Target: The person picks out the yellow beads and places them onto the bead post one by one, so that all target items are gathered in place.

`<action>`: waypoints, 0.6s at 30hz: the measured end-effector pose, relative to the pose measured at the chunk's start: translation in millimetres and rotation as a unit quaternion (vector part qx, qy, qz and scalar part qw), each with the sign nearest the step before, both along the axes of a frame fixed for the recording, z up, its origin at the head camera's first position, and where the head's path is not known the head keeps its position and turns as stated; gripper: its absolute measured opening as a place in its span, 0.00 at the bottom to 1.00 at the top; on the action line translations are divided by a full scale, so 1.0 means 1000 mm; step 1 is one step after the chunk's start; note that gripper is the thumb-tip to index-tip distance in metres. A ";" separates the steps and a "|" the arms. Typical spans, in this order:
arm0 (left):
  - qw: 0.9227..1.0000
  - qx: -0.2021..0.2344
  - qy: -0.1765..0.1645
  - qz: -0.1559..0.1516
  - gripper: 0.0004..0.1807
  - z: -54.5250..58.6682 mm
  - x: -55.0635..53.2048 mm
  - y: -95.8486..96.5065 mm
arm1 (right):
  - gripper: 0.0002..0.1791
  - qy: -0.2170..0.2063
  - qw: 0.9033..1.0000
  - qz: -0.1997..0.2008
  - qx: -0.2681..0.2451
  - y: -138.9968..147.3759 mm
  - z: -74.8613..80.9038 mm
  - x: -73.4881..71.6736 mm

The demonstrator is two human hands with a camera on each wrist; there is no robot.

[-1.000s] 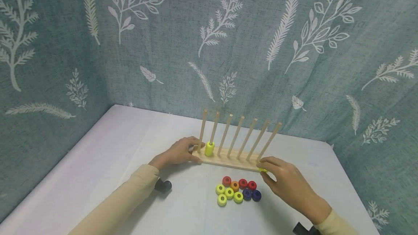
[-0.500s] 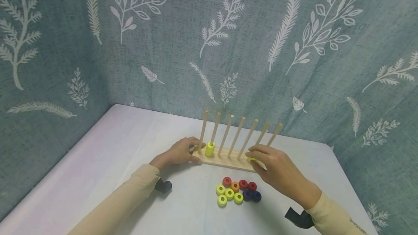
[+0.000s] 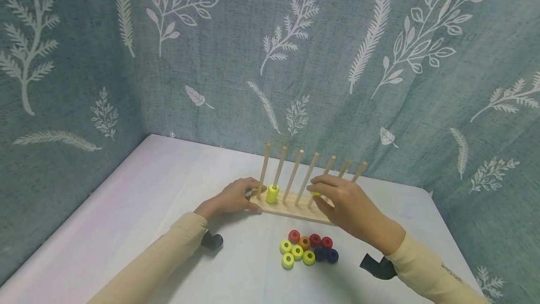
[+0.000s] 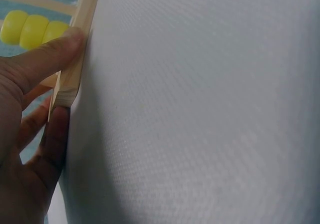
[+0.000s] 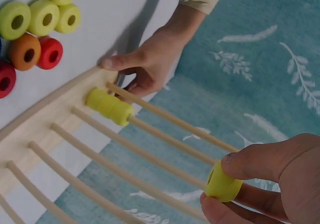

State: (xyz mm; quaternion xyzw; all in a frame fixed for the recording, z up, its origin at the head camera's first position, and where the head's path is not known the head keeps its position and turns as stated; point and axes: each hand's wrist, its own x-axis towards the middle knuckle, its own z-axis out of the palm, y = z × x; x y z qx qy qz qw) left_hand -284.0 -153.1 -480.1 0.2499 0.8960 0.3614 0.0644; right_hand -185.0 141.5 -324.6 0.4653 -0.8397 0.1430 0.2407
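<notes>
A wooden peg rack [image 3: 291, 208] with several upright rods stands on the table. My left hand [image 3: 234, 196] grips its left end, thumb on the front edge and fingers behind, as the left wrist view shows. Yellow beads [image 5: 109, 106] are stacked on the second rod from the left. Between thumb and fingers, my right hand [image 3: 348, 205] pinches one more yellow bead [image 5: 223, 183]. In the right wrist view that bead is held up near the upper part of the rods, its hole facing the rack's base.
Loose beads lie in a cluster in front of the rack: several yellow beads [image 3: 297, 252], red beads [image 3: 294, 236], an orange bead [image 3: 304, 243] and dark blue beads [image 3: 332, 255]. A patterned curtain [image 3: 236, 60] hangs behind the white table [image 3: 177, 163].
My right hand has moved left and up along the rack, carrying the yellow bead from its right end toward the middle rods. The left hand stays on the rack's left end.
</notes>
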 end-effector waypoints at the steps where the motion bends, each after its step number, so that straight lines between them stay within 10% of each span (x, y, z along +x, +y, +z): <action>1: 1.000 -0.002 0.000 0.000 0.32 0.000 0.000 0.000 | 0.18 0.001 1.000 0.003 -0.001 -0.001 0.001 -0.001; 18: 1.000 0.001 0.001 0.000 0.33 0.000 0.000 0.001 | 0.16 0.001 1.000 0.021 0.009 -0.018 0.023 -0.019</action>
